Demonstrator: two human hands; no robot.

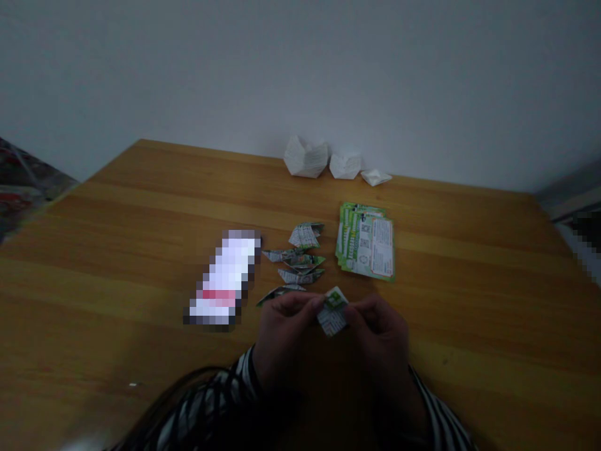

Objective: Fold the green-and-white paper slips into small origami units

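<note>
A small diamond-shaped piece of folded paper (332, 318), green and white with print, is held up between my two hands. My left hand (286, 329) pinches its left corner between thumb and fingers. On the opposite corner, my right hand (379, 329) has a similar pinch. Just beyond the hands lie several folded printed-paper boats (303, 275) in a loose column, the nearest partly hidden behind my left hand. At the top of that column sits a wider folded paper piece (305, 234).
A stack of green-and-white printed leaflets (369, 244) lies beyond my right hand. A phone (225, 275), its screen lit and blurred, is on the left. Against the wall stand white folded papers (306, 158), (345, 166) and a small white paper boat (375, 177) on the wooden table (469, 263).
</note>
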